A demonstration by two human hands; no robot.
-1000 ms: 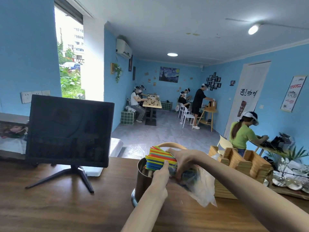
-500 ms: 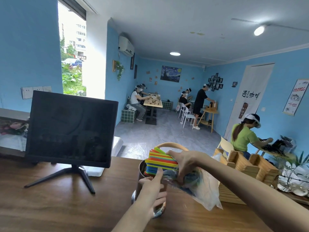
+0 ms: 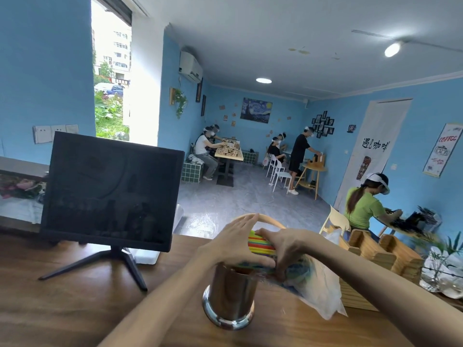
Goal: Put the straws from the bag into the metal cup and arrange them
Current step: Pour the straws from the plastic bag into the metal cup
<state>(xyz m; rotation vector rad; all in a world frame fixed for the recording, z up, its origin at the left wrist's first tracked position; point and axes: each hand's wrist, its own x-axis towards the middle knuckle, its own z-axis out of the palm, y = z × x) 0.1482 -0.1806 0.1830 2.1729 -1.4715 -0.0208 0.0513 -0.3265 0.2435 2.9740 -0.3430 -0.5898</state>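
The wooden counter [image 3: 75, 309] carries a dark monitor [image 3: 110, 191] and the metal cup [image 3: 231, 296]. Over the cup, my right hand [image 3: 283, 249] grips the clear bag [image 3: 318, 284] of coloured straws [image 3: 260, 244]; my left hand [image 3: 228, 244] presses flat-fingered against the straw ends.

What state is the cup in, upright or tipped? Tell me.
Upright. The cup stands on its base ring on the table, walls vertical, mouth up, with the straws bunched above it between the hands.
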